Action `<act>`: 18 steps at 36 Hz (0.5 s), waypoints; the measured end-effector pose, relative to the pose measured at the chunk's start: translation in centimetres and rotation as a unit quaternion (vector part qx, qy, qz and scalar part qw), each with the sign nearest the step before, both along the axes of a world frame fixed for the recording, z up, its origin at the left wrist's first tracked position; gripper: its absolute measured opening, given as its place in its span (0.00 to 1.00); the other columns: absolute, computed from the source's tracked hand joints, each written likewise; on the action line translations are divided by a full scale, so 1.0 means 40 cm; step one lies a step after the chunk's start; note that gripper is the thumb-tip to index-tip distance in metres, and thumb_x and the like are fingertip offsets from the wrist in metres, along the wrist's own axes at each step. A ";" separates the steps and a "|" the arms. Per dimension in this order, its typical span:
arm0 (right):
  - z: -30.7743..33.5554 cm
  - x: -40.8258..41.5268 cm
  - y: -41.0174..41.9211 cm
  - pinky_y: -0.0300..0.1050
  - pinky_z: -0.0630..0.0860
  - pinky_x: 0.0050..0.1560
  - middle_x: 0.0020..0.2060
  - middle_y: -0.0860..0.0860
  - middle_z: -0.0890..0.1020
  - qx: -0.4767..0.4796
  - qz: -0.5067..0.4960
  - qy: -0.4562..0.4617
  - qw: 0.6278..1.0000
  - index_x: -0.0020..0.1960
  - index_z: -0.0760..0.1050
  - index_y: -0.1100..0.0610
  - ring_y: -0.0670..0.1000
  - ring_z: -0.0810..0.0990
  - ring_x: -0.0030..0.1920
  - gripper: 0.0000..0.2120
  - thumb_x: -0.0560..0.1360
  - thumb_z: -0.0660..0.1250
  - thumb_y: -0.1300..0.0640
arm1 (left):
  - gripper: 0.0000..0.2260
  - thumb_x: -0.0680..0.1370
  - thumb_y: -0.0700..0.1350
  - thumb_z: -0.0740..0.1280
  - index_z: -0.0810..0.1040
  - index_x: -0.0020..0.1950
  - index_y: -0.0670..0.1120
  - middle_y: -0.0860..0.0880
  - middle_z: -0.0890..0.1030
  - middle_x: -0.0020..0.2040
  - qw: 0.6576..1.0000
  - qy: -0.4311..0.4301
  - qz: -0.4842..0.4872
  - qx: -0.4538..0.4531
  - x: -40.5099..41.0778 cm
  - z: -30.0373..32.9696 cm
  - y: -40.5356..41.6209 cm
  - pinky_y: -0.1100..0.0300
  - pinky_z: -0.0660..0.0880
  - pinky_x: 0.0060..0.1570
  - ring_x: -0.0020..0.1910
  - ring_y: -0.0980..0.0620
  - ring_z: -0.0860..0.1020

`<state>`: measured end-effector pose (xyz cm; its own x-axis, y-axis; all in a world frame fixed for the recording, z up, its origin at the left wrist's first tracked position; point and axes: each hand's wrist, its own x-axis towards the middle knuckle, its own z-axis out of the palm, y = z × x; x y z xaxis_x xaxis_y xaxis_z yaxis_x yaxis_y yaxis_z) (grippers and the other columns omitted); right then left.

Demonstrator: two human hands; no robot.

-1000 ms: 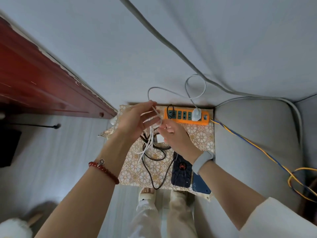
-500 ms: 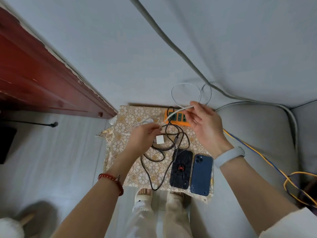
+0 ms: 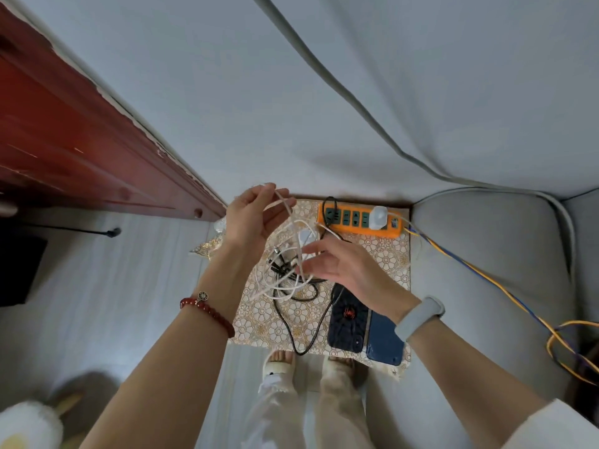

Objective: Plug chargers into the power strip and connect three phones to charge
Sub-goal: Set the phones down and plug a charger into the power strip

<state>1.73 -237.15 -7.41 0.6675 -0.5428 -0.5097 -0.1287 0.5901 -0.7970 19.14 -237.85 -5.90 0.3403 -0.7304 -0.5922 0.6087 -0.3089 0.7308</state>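
Observation:
An orange power strip (image 3: pixel 353 228) lies at the back of a small table with a floral cloth (image 3: pixel 385 257); one white charger (image 3: pixel 378 217) is plugged into it. My left hand (image 3: pixel 251 218) holds a white cable (image 3: pixel 288 215) up above the table's left side. My right hand (image 3: pixel 346 270) hovers with spread fingers at the tangle of white and black cables (image 3: pixel 291 273). A second white charger block (image 3: pixel 306 236) shows between my hands. A black phone with a red spider (image 3: pixel 348 319) and a blue phone (image 3: pixel 384 341) lie face down at the front right.
A grey sofa arm (image 3: pixel 486 270) borders the table on the right, with yellow and blue wires (image 3: pixel 486 277) running from the strip across it. A red wooden board (image 3: pixel 81 140) stands left. My feet (image 3: pixel 282 361) are just before the table.
My left hand rose with the white cable. My right hand came back from near the power strip down to the cable tangle, covering part of the phones.

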 end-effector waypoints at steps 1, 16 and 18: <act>0.001 -0.009 0.002 0.52 0.73 0.63 0.41 0.52 0.85 0.019 0.009 -0.017 1.000 0.55 0.74 0.57 0.53 0.82 0.51 0.15 0.78 0.55 0.50 | 0.07 0.79 0.39 0.61 0.75 0.42 0.41 0.48 0.83 0.35 1.000 0.008 0.005 0.007 -0.001 -0.007 0.005 0.62 0.79 0.33 0.34 0.52 0.83; -0.078 -0.095 0.137 0.36 0.69 0.32 0.31 0.47 0.77 -0.247 -0.042 0.381 0.890 0.44 0.78 0.55 0.46 0.74 0.31 0.07 0.76 0.61 0.56 | 0.06 0.79 0.38 0.58 0.74 0.45 0.40 0.48 0.79 0.29 0.994 0.058 0.023 0.089 -0.031 -0.036 0.171 0.57 0.81 0.35 0.31 0.50 0.82; -0.066 -0.098 0.150 0.44 0.76 0.46 0.40 0.53 0.80 -0.059 -0.153 0.291 0.943 0.41 0.76 0.56 0.51 0.78 0.42 0.08 0.75 0.61 0.64 | 0.07 0.78 0.38 0.57 0.75 0.45 0.41 0.50 0.77 0.26 0.993 0.036 0.019 0.114 -0.053 -0.037 0.212 0.59 0.81 0.35 0.29 0.51 0.80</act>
